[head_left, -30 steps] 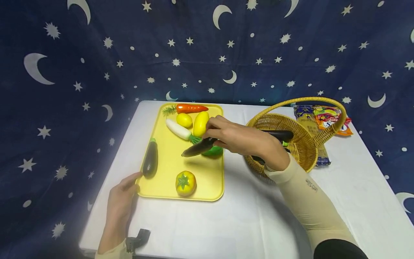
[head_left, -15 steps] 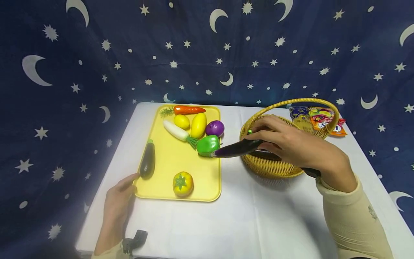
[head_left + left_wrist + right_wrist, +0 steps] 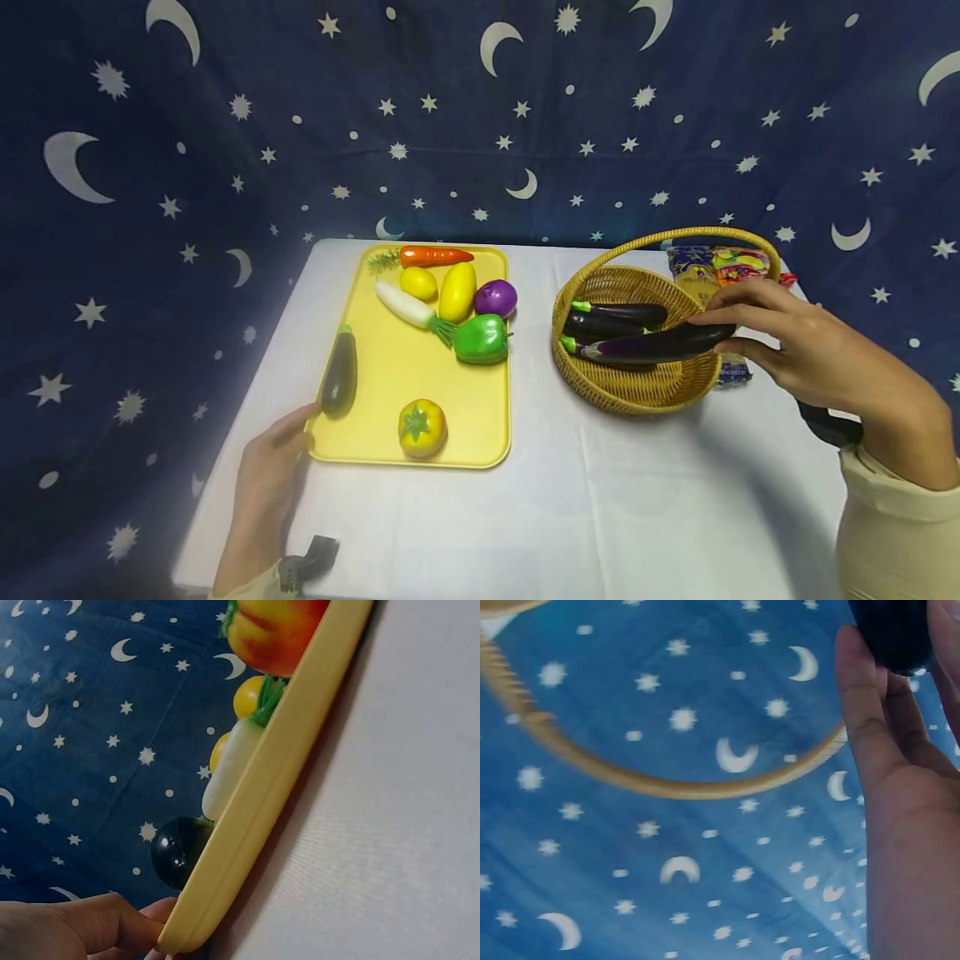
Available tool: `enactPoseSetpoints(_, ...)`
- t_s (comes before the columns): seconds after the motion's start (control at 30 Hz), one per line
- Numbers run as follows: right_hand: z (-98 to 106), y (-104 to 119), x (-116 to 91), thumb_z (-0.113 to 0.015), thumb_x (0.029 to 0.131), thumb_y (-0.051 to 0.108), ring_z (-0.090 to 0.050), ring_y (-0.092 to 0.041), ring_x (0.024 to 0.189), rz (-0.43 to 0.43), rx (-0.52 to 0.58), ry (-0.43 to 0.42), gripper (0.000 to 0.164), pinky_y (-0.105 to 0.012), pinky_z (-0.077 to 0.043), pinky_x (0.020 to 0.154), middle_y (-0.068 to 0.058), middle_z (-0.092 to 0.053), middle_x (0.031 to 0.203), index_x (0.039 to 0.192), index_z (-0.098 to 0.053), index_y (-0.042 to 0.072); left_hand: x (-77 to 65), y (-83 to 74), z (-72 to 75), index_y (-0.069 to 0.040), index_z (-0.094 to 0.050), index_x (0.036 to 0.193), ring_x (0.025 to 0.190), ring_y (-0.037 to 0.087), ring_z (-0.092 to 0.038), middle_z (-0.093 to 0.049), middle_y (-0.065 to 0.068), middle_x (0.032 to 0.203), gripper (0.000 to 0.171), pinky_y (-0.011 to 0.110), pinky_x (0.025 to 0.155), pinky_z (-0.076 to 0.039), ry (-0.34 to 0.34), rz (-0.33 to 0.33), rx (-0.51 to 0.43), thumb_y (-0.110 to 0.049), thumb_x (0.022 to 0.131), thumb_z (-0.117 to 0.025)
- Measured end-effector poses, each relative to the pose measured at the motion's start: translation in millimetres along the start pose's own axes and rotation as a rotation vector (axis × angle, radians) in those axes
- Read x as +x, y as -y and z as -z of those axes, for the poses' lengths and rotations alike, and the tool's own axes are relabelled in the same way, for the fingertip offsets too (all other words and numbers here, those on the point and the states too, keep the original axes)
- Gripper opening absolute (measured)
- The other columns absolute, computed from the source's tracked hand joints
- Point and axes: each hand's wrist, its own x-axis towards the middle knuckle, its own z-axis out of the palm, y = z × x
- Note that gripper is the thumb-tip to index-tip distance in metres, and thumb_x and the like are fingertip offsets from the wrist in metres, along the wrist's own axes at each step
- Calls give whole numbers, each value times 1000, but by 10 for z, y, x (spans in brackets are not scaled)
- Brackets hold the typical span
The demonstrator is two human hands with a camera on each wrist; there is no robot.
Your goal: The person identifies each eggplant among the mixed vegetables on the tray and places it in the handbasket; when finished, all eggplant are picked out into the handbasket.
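Observation:
My right hand (image 3: 780,350) pinches a dark eggplant (image 3: 667,343) by its thicker end. The eggplant's narrow tip points left, over the wicker basket (image 3: 637,400), where more eggplants (image 3: 618,318) with green caps lie. In the right wrist view, the held eggplant (image 3: 895,634) is partly cut off at the top. My left hand (image 3: 270,462) grips the near left corner of a yellow tray (image 3: 397,375), thumb and fingers on its rim (image 3: 195,915). Just beyond those fingertips another eggplant (image 3: 340,375) lies along the tray's left side.
On the tray also lie a carrot (image 3: 437,256), lemon (image 3: 418,283), mango (image 3: 457,292), white radish (image 3: 403,303), purple onion (image 3: 496,298), green bell pepper (image 3: 481,340) and yellow tomato-like fruit (image 3: 422,427). The basket's handle (image 3: 675,237) arches upright. Snack packets (image 3: 738,262) sit behind it.
My right hand has carried the eggplant rightward from above the tray to above the basket's right side, uncovering the onion and bell pepper. The left hand stays at the tray's corner.

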Motion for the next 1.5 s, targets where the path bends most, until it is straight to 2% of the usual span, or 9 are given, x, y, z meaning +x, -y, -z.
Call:
enactPoseSetpoints(0.1,-67,-118,-162,-51,105,51,-46,18,119,-91,33,-1,51,3,-34,101,-2,-66,118,115,-78,9,39,15,-18,-18,-61,151,163,33,-35,-52,8,165,52,54,135,-29,14,9,-39,-11,100,-65)
enactPoseSetpoints(0.2,-166,-216,-284,-73,98,17,-46,20,119,-181,65,7,21,3,-34,99,1,-65,120,118,-79,11,69,36,-32,-17,-61,151,163,32,-35,-52,8,165,52,52,135,-30,25,7,-60,-9,99,-65)
enactPoseSetpoints(0.33,-329,-285,-344,-85,75,-15,-45,20,115,-288,77,45,55,1,-36,93,0,-65,120,121,-79,15,73,49,-32,-14,-60,151,163,33,-34,-51,11,165,53,53,135,-29,29,-14,-63,-6,99,-63)
enactPoseSetpoints(0.47,-449,-298,-291,-84,81,-8,-47,16,110,-321,75,106,50,-2,-38,88,2,-66,120,122,-79,19,35,35,-17,-16,-61,150,163,35,-34,-52,9,165,52,57,135,-26,-4,-4,-10,-9,99,-63)
enactPoseSetpoints(0.63,-567,-266,-36,-85,83,-2,-55,0,107,-245,78,187,44,-5,-43,86,3,-66,117,121,-78,19,-17,24,10,-14,-59,152,164,38,-31,-48,12,168,52,60,135,-24,-5,-3,-7,-8,101,-60)
enactPoseSetpoints(0.8,-638,-236,182,-86,85,3,-58,-11,95,-206,55,224,38,-20,-52,75,2,-64,110,118,-78,19,-12,26,9,-13,-59,152,163,36,-33,-49,12,167,51,56,135,-27,2,-22,-33,-6,101,-60)
enactPoseSetpoints(1.07,-690,-309,157,-86,87,6,-62,-16,99,-288,40,328,32,-38,-57,81,0,-65,112,114,-74,17,-23,18,9,-16,-59,152,163,39,-33,-50,12,166,48,61,134,-26,-4,-11,30,-13,104,-60)
enactPoseSetpoints(1.27,-717,-432,246,-87,85,8,-62,-14,91,-358,86,581,31,-35,-55,76,-3,-67,108,108,-67,12,-51,-13,32,-23,-58,153,165,41,-27,-47,9,169,48,68,133,-21,-11,33,57,-27,106,-61)
enactPoseSetpoints(1.5,-760,-541,412,-87,80,2,-56,-17,88,-372,96,828,36,-36,-52,76,-5,-62,95,101,-60,10,-8,18,17,-15,-61,150,163,39,-33,-51,12,166,48,60,134,-27,4,-14,18,-12,103,-61)
